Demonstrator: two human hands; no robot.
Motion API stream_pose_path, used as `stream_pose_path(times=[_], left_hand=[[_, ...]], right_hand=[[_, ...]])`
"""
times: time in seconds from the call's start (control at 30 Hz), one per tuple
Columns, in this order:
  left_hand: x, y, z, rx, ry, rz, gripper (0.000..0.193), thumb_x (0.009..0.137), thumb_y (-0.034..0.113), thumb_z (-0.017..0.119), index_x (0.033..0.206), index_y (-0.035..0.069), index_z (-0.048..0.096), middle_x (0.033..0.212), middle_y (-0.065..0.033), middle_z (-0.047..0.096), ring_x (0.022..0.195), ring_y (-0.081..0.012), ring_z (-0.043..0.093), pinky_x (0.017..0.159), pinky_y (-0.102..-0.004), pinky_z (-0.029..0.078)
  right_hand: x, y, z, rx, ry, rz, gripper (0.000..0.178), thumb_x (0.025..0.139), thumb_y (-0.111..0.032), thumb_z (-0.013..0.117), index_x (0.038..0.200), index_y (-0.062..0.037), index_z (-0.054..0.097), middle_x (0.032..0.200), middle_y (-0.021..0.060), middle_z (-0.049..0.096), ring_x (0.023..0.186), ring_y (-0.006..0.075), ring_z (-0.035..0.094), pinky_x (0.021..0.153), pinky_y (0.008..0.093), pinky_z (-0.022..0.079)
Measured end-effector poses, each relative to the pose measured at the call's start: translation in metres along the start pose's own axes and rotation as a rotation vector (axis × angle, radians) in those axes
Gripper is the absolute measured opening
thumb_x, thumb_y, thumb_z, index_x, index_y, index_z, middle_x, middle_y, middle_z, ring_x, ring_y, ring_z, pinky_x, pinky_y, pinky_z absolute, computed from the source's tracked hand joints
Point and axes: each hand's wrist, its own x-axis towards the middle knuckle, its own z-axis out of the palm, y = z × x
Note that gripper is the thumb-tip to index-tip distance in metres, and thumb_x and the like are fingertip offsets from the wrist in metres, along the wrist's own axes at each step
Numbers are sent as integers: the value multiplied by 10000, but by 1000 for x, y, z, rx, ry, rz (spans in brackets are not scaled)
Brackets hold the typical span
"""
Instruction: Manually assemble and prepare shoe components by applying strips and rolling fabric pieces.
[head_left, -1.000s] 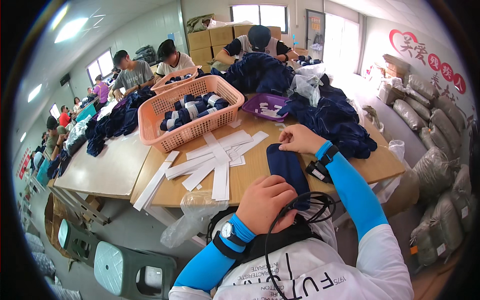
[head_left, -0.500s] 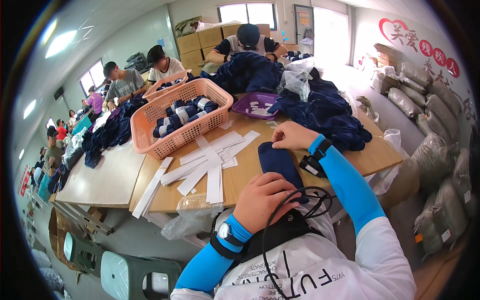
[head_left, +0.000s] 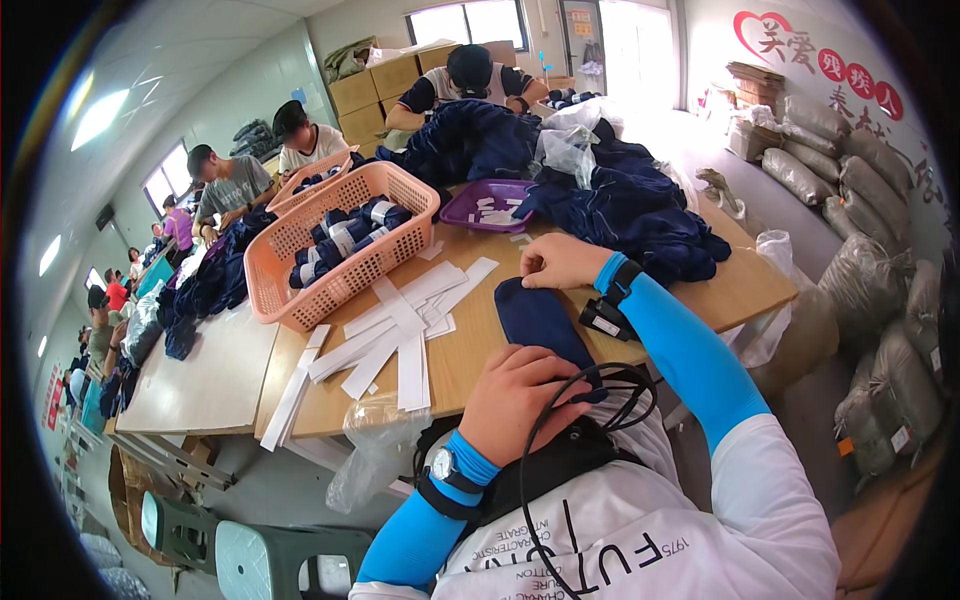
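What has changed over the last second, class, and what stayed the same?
The view swung right and tilted slightly, so the peach basket, white strips and purple tray sit farther left in frame. Nothing was visibly taken up or let go: the right hand stays at the far end of the navy cloth, the left hand over its near end.

a fisheye view is looking down and forward from the person's head, sitting close above the shirt (head_left: 650,525), facing the desk (head_left: 470,345) and reaching across it to the far window (head_left: 468,24).
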Motion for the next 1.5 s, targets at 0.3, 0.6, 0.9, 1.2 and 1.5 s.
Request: stream_pose_path(times=[0.3,0.6,0.9,1.2,1.5], left_hand=[[3,1,-7,-58,-5,-12,306,893,241,767,1145,69,781,1237,-98,723,1168,-345,655,1006,-461,546],[4,4,-8,-55,74,-79,450,904,197,744,1303,17,643,1323,-164,680,1243,-419,611,1088,-494,491],[2,5,-13,-109,189,-106,551,836,104,753,1338,-7,556,1347,-223,630,1211,-449,597,1074,-480,482],[1,7,-15,-27,229,-79,648,729,115,776,1335,30,562,1378,-201,614,1252,-465,545,1100,-536,437],[-9,3,-15,-44,244,-32,581,674,31,730,1247,72,644,1327,-126,662,1270,-431,547,1107,-523,425]], right_hand=[[-1,-5,0,-16,-13,35,461,899,-380,839,1079,35,746,1027,177,783,957,291,754,868,393,594],[5,11,8,-29,73,-153,392,853,-367,834,1009,-22,737,991,180,743,941,342,714,837,433,562],[11,-14,-19,-81,-109,-85,413,889,-293,803,1155,20,764,1042,193,792,972,296,757,908,393,578],[31,-97,-133,-110,240,-217,371,935,-269,761,1194,-3,750,1112,196,786,1005,340,747,900,422,568],[-42,-111,-67,-194,-9,-415,285,867,-67,681,1127,32,738,1122,195,758,1061,332,736,959,409,566]])
